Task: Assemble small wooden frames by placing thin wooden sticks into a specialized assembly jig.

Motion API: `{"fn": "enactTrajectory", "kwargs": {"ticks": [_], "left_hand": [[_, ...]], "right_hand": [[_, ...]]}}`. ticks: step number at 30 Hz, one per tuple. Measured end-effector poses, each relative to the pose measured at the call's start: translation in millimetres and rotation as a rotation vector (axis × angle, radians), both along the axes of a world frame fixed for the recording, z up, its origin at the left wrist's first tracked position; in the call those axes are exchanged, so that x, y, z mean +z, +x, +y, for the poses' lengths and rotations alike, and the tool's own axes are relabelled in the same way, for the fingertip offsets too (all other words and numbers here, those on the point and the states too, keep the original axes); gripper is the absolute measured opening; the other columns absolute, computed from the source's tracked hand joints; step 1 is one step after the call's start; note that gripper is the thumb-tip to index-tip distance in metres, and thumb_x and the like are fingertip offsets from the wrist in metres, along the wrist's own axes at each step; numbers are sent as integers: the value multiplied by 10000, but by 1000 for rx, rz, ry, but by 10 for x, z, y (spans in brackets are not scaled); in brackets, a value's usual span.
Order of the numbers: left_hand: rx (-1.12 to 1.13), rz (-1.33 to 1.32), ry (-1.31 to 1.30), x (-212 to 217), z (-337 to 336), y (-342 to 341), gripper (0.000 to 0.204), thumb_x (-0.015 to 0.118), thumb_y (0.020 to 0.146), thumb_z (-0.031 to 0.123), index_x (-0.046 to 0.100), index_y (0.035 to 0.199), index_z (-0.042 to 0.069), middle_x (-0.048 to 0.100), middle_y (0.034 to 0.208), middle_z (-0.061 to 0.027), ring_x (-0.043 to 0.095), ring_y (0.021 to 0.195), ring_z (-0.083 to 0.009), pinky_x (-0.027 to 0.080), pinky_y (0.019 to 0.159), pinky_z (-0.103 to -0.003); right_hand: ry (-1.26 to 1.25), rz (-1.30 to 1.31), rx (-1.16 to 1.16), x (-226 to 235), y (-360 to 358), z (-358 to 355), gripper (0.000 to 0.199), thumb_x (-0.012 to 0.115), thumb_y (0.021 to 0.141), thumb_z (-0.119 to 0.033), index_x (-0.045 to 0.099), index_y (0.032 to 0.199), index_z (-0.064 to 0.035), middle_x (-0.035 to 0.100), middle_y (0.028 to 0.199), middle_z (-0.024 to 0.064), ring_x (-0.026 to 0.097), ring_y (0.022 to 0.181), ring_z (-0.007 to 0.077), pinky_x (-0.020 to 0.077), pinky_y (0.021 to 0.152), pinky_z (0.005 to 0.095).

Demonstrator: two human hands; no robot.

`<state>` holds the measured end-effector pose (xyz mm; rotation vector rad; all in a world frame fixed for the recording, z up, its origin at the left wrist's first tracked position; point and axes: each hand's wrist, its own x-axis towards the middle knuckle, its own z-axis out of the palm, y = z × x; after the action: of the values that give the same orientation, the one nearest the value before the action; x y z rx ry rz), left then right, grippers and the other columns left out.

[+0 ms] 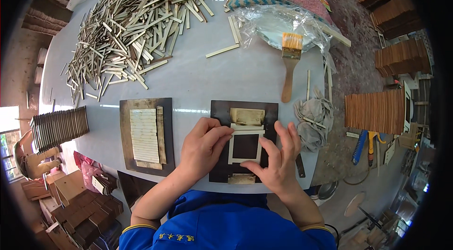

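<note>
Far-left stack: thin dark panels (59, 128) stand in a close row at the counter's (188, 80) left edge; whether they are finished pieces, I cannot tell.
Strip pile: a big heap of loose pale strips (141, 28) over the upper left; none of these are set in order, so plenty of stock looks left.
Left board: a dark board (168, 132) with a column of strips (144, 135) lying side by side, edged by stained wood on the right and below; this set reads as laid out, and neither hand touches it.
Left hand: thumb and forefinger brought together in a pinch at the upper left corner of the frame (247, 132) (the exact bit between the tips is hidden).
Frame: pale strips on the right-hand dark board (219, 110), between stained blocks at top and bottom; all four sides are in place, two strips run along the top, the middle is bare. I judge the outline mostly done, the top edge being adjusted; whether the opening gets filled, not shown.
Right hand: fingers spread (281, 160), forefinger by the frame's right side, thumb near its lower right corner, seemingly steadying.
Brush: flat, wooden-handled (289, 73), lying unused beyond the right hand.
Far-right stack: brown panels (375, 111) in a long row, apart from both hands.
</note>
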<state>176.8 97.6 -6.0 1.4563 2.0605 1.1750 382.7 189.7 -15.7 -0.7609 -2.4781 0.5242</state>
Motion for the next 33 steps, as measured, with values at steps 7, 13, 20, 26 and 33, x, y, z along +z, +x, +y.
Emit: {"fn": "enactTrajectory", "kwargs": {"ticks": [7, 13, 20, 26, 33], "left_hand": [[1, 62, 1, 0, 37, 1, 140, 771, 913, 15, 776, 1041, 71, 625, 1021, -52, 581, 707, -190, 465, 588, -304], [6, 65, 9, -27, 35, 0, 145, 770, 914, 15, 778, 1046, 76, 629, 1019, -50, 583, 706, -191, 468, 589, -305], [8, 57, 28, -60, 25, 3, 163, 771, 911, 13, 780, 1061, 76, 633, 1026, -51, 587, 708, -190, 472, 591, -302], [12, 75, 26, -82, 34, 2, 179, 775, 901, 10, 781, 1068, 74, 636, 1028, -51, 592, 716, -192, 476, 596, -302], [23, 153, 22, -93, 51, -4, 190, 781, 888, 12, 781, 1070, 67, 639, 1012, -49, 602, 730, -198, 484, 600, -310]], "right_hand": [[28, -68, 7, 17, 12, 18, 731, 927, 756, -427, 627, 1358, -138, 351, 1634, 233, 240, 1539, 506, 253, 1238, 644], [21, -74, 2, 25, 4, 32, 687, 893, 782, -448, 641, 1361, -179, 356, 1640, 231, 239, 1542, 482, 265, 1208, 625], [26, -75, 2, 9, 32, 28, 713, 931, 726, -443, 667, 1332, -175, 333, 1646, 233, 187, 1558, 505, 226, 1247, 642], [-34, -149, 6, 124, -5, 76, 762, 938, 702, -433, 668, 1369, -181, 311, 1665, 248, 157, 1567, 505, 216, 1243, 646], [-48, -252, 32, 199, -38, 147, 854, 910, 711, -496, 618, 1473, -242, 292, 1698, 237, 168, 1569, 490, 251, 1200, 614]]}}
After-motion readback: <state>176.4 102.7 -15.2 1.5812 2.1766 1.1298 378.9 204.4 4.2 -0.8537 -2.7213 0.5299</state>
